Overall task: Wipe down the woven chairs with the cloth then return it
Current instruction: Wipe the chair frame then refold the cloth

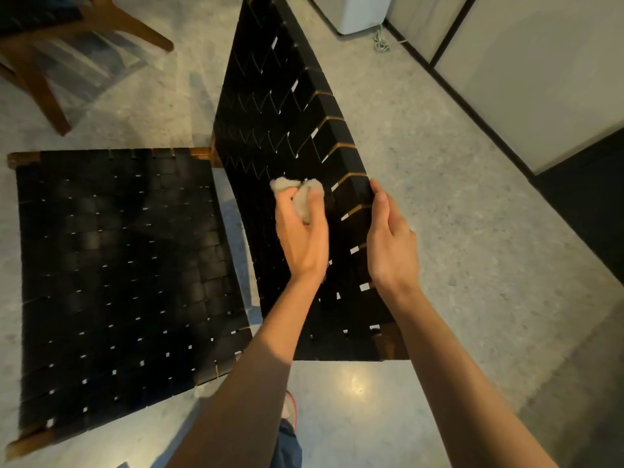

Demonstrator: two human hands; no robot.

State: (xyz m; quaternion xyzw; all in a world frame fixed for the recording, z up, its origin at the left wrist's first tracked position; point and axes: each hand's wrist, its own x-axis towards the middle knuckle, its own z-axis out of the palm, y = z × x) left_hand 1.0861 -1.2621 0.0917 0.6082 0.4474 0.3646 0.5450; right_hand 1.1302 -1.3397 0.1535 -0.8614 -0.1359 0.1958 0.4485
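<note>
A black woven chair stands below me, its seat (118, 265) at the left and its tall woven backrest (283, 106) running up the middle. My left hand (300, 231) is shut on a bunched whitish cloth (302, 197) and presses it against the inner face of the backrest. My right hand (388, 238) grips the backrest's right edge, thumb on the front and fingers wrapped behind. The wooden frame shows at the seat corners.
A second wooden chair (44, 69) stands at the top left. A white appliance (354, 11) with a coiled cord sits at the top, and pale cabinet panels (540, 79) line the right. The floor is speckled stone.
</note>
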